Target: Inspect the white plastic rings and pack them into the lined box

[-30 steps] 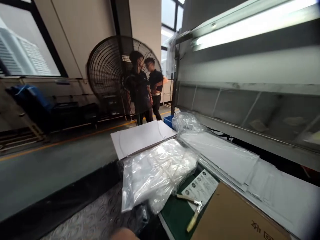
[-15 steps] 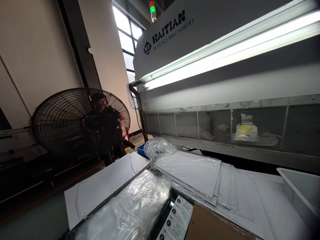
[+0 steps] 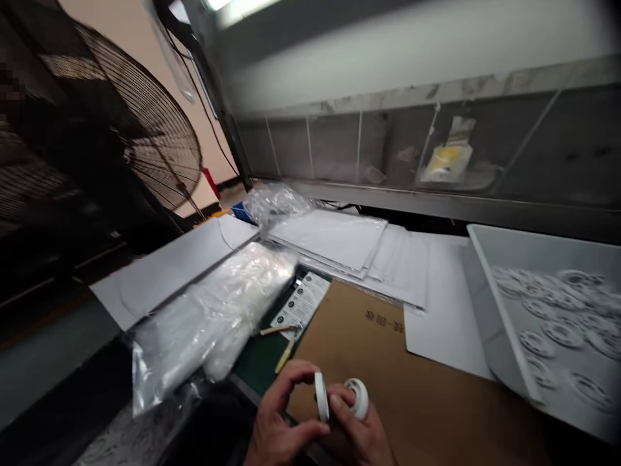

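Note:
My left hand (image 3: pixel 279 424) pinches a thin round white plastic part (image 3: pixel 321 397) by its rim, between thumb and fingers. It stands edge-on to me. Close beside it, my right hand (image 3: pixel 361 435) grips a white plastic ring (image 3: pixel 359 399) with openings in its face. Both hands are over the near part of a brown cardboard sheet (image 3: pixel 349 343). Beyond them lies a pair of pliers (image 3: pixel 288 348) with pale yellowish handles, near a printed label sheet (image 3: pixel 303 301).
At right, a grey bin (image 3: pixel 504 323) contains several similar white rings. Clear plastic bags (image 3: pixel 208 310) lie at left, with white sheets (image 3: pixel 330 236) stacked behind. A large fan (image 3: pixel 160 142) stands at far left; a machine wall (image 3: pixel 402 142) rises behind the table.
The view has tilted down and turned right. Both my hands, each with a white part, now show, as do the pliers and the rings in the bin.

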### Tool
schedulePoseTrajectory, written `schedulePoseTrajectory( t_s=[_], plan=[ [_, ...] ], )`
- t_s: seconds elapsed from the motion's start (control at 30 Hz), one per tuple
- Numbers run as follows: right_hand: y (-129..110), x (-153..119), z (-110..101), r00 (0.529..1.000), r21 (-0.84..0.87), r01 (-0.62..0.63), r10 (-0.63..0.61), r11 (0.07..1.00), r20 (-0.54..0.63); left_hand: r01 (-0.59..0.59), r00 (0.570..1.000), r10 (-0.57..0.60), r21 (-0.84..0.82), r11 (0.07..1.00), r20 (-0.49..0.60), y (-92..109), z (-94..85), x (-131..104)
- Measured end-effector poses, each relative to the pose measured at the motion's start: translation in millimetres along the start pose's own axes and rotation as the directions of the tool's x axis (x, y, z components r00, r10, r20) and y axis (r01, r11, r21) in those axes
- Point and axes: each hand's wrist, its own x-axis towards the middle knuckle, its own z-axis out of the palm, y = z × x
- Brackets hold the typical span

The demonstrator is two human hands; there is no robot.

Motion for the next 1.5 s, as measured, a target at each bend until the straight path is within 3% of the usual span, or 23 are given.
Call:
schedulePoseTrajectory(
  t_s=[0.13,0.27,0.37,0.6,0.8,1.0,1.3,1.5],
  plan=[
    [2.8,5.3,0.6,0.998,0.217,-0.052,0.04,0.975,0.057,-0.042,0.999,0.042,-0.015,0.999,-0.016,-4.1,2.1,-1.0],
    [-8.4,4.4,-1.5,0.989,0.25,-0.067,0.032,0.966,0.141,-0.072,0.997,0.072,0.021,0.997,0.034,2.3,-1.1,-2.9],
    [-9.2,2.7,-2.7,0.99,0.272,-0.073,0.037,0.96,0.137,-0.074,0.995,0.072,0.041,0.996,0.069,5.1,-1.3,-3.3],
    [-3.4,1.5,-1.4,0.988,0.39,-0.099,0.042,0.915,0.152,0.04,0.999,-0.04,-0.135,0.99,0.003,5.7,1.9,1.8],
    [0.9,0.8,-3.2,0.973,0.314,-0.141,0.073,0.939,0.22,0.205,0.978,-0.209,-0.184,0.961,-0.003,2.8,-0.6,2.7],
    [2.2,-1.1,-3.8,0.973,0.305,-0.154,0.091,0.94,0.212,0.286,0.957,-0.29,-0.229,0.931,0.018,1.1,-1.4,2.9],
    [3.4,1.0,-5.2,0.976,0.289,-0.142,0.085,0.947,0.2,0.294,0.955,-0.294,-0.228,0.928,0.036,3.5,-4.0,1.3],
    [6.9,2.9,-6.2,0.974,0.284,-0.141,0.081,0.949,0.213,0.152,0.988,-0.15,-0.147,0.977,0.026,6.9,-5.4,0.5]
  ],
)
